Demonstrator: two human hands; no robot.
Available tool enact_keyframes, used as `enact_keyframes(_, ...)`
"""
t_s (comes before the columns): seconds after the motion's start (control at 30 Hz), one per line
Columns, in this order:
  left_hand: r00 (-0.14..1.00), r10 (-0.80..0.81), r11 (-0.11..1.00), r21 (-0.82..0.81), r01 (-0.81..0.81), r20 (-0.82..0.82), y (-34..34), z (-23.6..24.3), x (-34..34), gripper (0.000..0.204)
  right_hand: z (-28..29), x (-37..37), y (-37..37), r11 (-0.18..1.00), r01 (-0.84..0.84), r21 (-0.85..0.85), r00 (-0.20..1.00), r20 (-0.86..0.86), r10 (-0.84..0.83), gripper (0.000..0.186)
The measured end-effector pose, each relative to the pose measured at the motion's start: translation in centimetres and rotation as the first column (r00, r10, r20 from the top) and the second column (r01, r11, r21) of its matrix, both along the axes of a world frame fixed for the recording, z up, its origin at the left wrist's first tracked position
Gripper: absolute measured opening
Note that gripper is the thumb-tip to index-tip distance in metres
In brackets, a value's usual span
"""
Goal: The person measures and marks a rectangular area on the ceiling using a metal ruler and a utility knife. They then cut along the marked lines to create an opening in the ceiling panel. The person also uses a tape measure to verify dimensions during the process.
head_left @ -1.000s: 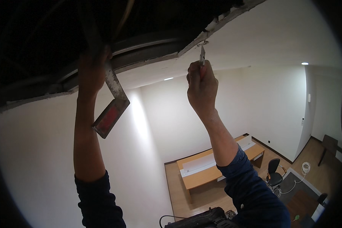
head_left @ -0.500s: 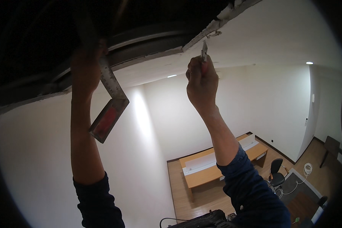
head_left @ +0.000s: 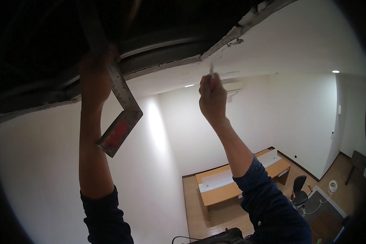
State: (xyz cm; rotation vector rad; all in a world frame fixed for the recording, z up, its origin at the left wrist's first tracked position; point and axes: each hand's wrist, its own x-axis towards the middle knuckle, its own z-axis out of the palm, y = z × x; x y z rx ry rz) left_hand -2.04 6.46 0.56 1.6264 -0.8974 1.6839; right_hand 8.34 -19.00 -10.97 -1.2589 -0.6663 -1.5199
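Observation:
My left hand [head_left: 94, 75] is raised into the dark ceiling opening [head_left: 49, 28], closed round the blade of a metal carpenter's square [head_left: 123, 90], whose handle with a red panel hangs down beside my forearm. Its fingertips are in shadow at the metal channel [head_left: 150, 51]. My right hand [head_left: 212, 95] grips a utility knife [head_left: 213, 82] with a red handle, its blurred blade pointing up just short of the ragged, cut plasterboard edge [head_left: 225, 40] of the white ceiling.
Below are a wooden desk [head_left: 217, 195] with a white divider, a black chair [head_left: 300, 195], coiled white cable [head_left: 332, 186], a dark mat and dark furniture [head_left: 354, 164] at the right. A wall air conditioner [head_left: 232, 86] and downlight [head_left: 336, 71] are further off; black gear [head_left: 227, 236] sits at the lower edge.
My right hand and the knife have dropped slightly away from the ceiling edge and are blurred. My left hand still holds the square. The whole view has shifted a little.

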Motion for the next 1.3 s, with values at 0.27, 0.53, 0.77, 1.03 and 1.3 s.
enact_keyframes(0.27,0.996,-0.045,0.999,0.017,0.044,0.08,0.0,-0.1,0.2,0.027,-1.0,-3.2,-0.1,0.995,-0.1,0.027,0.978,0.188,0.093,0.007)
enact_keyframes(0.53,0.998,-0.046,0.998,0.033,0.045,0.031,0.4,-0.3,-0.2,0.026,0.8,-3.8,0.4,0.994,-0.11,-0.007,0.974,0.198,0.109,0.007)
enact_keyframes(0.77,0.995,-0.082,0.996,0.035,0.08,0.057,0.3,-0.3,0.0,0.027,1.1,-1.4,0.4,0.987,-0.162,-0.009,0.972,0.169,0.161,0.006)
enact_keyframes(1.03,0.998,-0.014,0.999,0.045,0.011,0.064,0.8,-0.1,0.2,0.028,1.2,-3.1,-0.4,0.986,-0.162,-0.032,0.958,0.233,0.165,0.006)
enact_keyframes(1.3,0.995,-0.013,0.998,0.06,0.007,0.097,0.9,0.1,0.2,0.028,1.3,-3.4,-0.3,0.988,-0.148,-0.031,0.971,0.185,0.152,0.009)
